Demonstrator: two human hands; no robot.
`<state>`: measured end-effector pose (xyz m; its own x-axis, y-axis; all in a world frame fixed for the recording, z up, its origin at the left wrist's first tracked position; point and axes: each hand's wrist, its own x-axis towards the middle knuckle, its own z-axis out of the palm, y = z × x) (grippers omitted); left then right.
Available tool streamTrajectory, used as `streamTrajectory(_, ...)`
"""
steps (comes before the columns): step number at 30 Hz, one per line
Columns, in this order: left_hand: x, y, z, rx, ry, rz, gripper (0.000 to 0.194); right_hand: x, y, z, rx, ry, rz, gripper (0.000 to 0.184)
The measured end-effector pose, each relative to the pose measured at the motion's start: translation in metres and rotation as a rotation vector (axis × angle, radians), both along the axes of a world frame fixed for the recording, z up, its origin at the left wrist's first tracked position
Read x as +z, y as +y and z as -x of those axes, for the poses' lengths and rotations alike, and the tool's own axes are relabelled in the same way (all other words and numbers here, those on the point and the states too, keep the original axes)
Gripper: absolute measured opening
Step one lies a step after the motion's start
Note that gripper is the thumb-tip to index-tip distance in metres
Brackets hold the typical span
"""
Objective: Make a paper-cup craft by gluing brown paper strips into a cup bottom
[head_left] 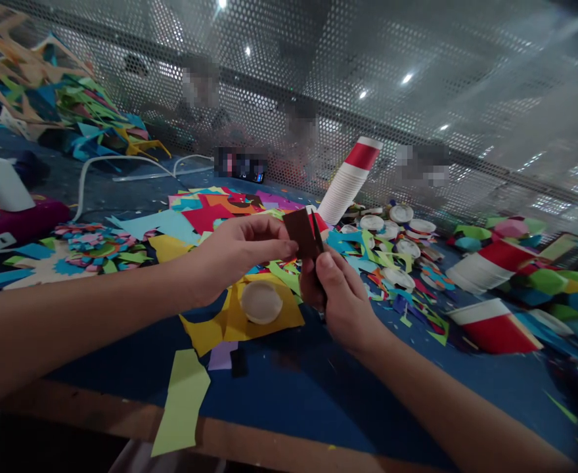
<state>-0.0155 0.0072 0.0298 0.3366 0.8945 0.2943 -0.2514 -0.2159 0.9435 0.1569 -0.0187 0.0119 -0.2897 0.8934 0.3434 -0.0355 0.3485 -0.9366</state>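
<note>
while my left hand (pixel 237 253) pinches a small brown card (pixel 299 233) between thumb and fingers, my right hand (pixel 343 295) is curled around dark scissors (pixel 317 238) at the card's edge, both above the desk (pixel 299 404), near a round white lid (pixel 261 303) lying on yellow paper (pixel 205 328)

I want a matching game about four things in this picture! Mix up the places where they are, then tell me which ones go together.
Things:
1. Brown paper
2. Scissors
3. Nearest round white piece
4. Pale green strip

Places:
A. On top of yellow paper
B. Gripped in the right hand
C. Lying across the table's brown edge
D. Pinched in the fingers of the left hand

Right pairs: 1-D, 2-B, 3-A, 4-C
</note>
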Motion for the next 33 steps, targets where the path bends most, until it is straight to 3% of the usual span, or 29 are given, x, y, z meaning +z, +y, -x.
streamTrajectory(12, 0.003, 0.000, 0.001, 0.034, 0.047, -0.026, 0.014, -0.003, 0.002, -0.007, 0.043, 0.001, -0.013, 0.038)
streamTrajectory(21, 0.004, -0.001, -0.001, 0.002, 0.027, -0.008, 0.010, -0.007, 0.001, -0.006, -0.041, -0.032, -0.030, 0.039)
streamTrajectory(33, 0.001, -0.001, 0.000, -0.003, 0.021, -0.019, 0.015, -0.011, 0.000, -0.006, -0.046, 0.024, -0.036, 0.035)
